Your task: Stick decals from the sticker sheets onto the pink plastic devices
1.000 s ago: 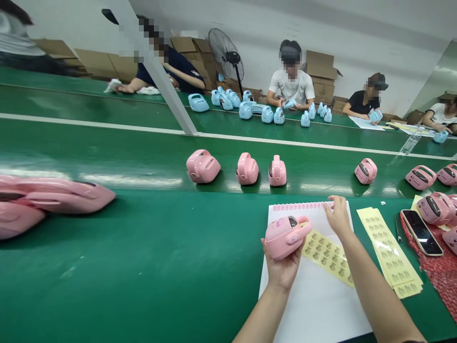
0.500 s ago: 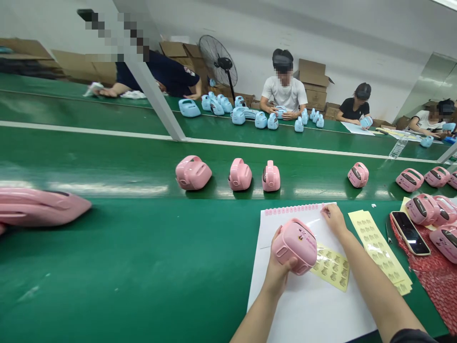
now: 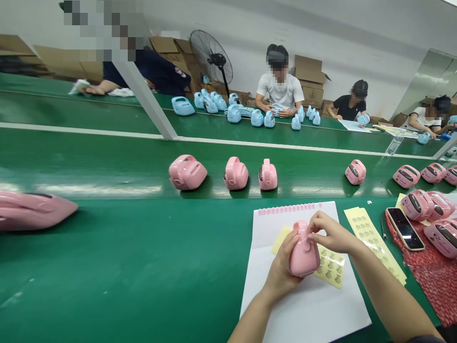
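Note:
My left hand [image 3: 285, 267] is wrapped round a small pink device with a carrying handle [image 3: 304, 259], seen from its narrow end and raised over a white sheet of paper [image 3: 285, 312]. At the handle's base, on the side away from my left palm, my right hand [image 3: 326, 231] has its thumb and fingers pinched together against the device; whatever they hold is too small to make out. A row of small pink pieces [image 3: 289, 208] runs along the sheet's top edge. Behind the device lies a yellow sticker sheet [image 3: 332, 269], partly covered.
More yellow sticker sheets [image 3: 371, 240] and a phone [image 3: 405, 228] on red bubble wrap [image 3: 428, 286] lie to the right, with several pink devices [image 3: 417, 205]. Others [image 3: 235, 174] stand on the green belt. A large pink shape [image 3: 35, 209] sits left. Co-workers [image 3: 280, 90] handle blue devices opposite.
My right hand has come from the row of pink pieces to the device's handle. My left hand has turned the device from its printed face to its narrow end.

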`<state>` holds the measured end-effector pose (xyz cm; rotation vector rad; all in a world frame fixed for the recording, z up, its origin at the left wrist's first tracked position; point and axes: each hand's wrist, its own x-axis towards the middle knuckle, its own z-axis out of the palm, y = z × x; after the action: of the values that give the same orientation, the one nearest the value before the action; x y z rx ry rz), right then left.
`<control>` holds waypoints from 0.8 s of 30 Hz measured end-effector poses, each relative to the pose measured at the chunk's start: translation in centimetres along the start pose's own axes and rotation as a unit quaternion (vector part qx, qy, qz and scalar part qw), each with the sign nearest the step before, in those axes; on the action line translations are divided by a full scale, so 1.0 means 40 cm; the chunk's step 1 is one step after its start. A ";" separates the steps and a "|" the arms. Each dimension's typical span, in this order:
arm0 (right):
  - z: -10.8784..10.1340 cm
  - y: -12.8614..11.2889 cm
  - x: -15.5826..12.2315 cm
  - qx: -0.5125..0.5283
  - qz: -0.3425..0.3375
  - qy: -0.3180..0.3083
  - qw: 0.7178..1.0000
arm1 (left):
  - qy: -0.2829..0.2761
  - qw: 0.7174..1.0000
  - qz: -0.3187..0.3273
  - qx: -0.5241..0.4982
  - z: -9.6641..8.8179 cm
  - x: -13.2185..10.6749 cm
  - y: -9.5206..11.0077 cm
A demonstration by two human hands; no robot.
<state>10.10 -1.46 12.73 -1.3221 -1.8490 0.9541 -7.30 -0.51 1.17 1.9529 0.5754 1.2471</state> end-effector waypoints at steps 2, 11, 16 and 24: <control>-0.001 -0.034 -0.007 -0.045 0.012 -0.026 0.999 | 0.004 1.000 0.005 -0.014 0.001 0.000 0.002; 0.013 -0.055 -0.016 -0.124 0.013 -0.021 0.992 | 0.049 0.985 -0.102 -0.128 -0.003 0.006 0.020; 0.023 -0.048 -0.023 -0.145 0.010 -0.005 0.989 | 0.030 0.990 -0.086 -0.107 -0.004 0.005 0.022; 0.059 -0.003 -0.056 -0.329 -0.159 0.100 0.925 | 0.033 0.992 -0.066 -0.104 -0.002 0.008 0.021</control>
<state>8.69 -4.07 11.41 -1.3521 -2.2161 0.0048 -7.25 -0.80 2.03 1.6800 0.5743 1.2403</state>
